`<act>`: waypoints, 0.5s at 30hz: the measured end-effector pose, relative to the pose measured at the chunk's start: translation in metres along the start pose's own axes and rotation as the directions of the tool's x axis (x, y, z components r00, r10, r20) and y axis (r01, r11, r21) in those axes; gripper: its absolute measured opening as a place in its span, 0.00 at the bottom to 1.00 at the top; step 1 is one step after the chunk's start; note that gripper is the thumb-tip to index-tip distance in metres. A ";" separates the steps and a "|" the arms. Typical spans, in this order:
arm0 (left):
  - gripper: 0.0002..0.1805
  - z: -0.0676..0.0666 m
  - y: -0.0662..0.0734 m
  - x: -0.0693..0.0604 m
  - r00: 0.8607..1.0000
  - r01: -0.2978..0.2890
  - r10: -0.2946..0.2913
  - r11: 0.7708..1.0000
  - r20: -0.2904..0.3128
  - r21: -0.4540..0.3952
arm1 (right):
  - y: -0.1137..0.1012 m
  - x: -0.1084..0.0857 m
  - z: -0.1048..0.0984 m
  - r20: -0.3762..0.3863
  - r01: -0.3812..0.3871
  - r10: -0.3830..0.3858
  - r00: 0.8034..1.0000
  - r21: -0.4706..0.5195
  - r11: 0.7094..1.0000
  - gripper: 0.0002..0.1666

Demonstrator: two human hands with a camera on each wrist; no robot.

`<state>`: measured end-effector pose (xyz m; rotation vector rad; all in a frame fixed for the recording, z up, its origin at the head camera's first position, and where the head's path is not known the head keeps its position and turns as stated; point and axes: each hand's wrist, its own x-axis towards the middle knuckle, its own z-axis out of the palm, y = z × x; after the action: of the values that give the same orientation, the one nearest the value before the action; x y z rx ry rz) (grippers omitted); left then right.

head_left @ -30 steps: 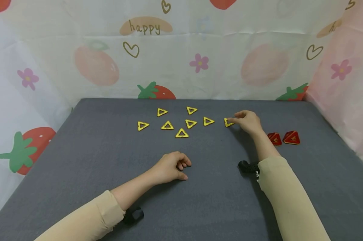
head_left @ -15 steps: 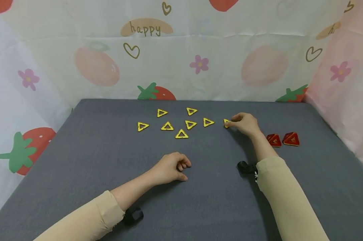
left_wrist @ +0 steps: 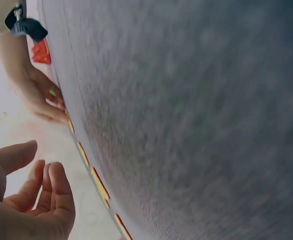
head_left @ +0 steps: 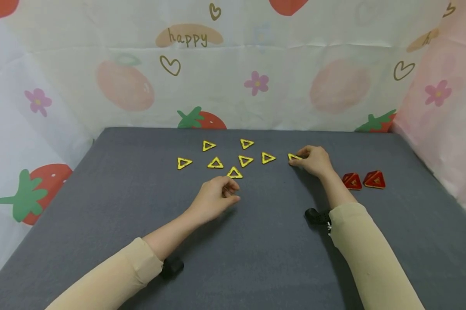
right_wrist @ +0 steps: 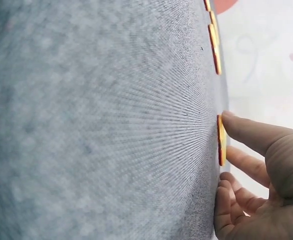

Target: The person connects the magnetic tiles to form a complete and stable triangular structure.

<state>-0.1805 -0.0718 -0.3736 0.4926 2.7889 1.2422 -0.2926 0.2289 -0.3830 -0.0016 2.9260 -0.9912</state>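
Several small yellow triangular frames with red edges lie flat on the grey cloth; one triangular frame (head_left: 293, 157) is the farthest right of them. My right hand (head_left: 315, 161) pinches that one between thumb and index finger, and it rests on the cloth. In the right wrist view the thumb (right_wrist: 251, 131) touches one end of it. My left hand (head_left: 212, 194) hovers just in front of the nearest triangular frame (head_left: 235, 173), its fingers loosely bent and holding nothing. The left wrist view shows a gap between its thumb (left_wrist: 17, 156) and fingers.
Two red triangular pieces, a left one (head_left: 352, 181) and a right one (head_left: 374, 179), stand beside the right forearm. Dark wrist cameras hang under both sleeves. The grey table (head_left: 263, 249) ends at a printed cloth backdrop (head_left: 279, 56).
My left hand has risen from the table and moved forward toward the nearest triangular frame. Under my right fingers, the rightmost triangular frame has turned a little.
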 end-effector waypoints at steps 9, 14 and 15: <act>0.16 -0.008 -0.007 0.022 0.996 0.073 -0.073 0.997 -0.059 -0.013 | 0.001 0.000 0.001 -0.002 0.004 -0.004 1.000 -0.004 1.000 0.28; 0.20 -0.011 -0.011 0.038 0.993 0.100 -0.098 0.994 -0.066 0.033 | 0.000 -0.001 0.001 -0.004 0.004 -0.004 1.000 0.008 1.000 0.27; 0.21 -0.011 -0.012 0.041 0.993 0.102 -0.099 0.994 -0.068 0.045 | 0.000 -0.001 0.001 -0.004 0.004 -0.004 1.000 0.007 1.000 0.27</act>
<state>-0.2240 -0.0747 -0.3712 0.3145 2.8638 1.1940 -0.2914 0.2283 -0.3838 -0.0056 2.9273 -1.0034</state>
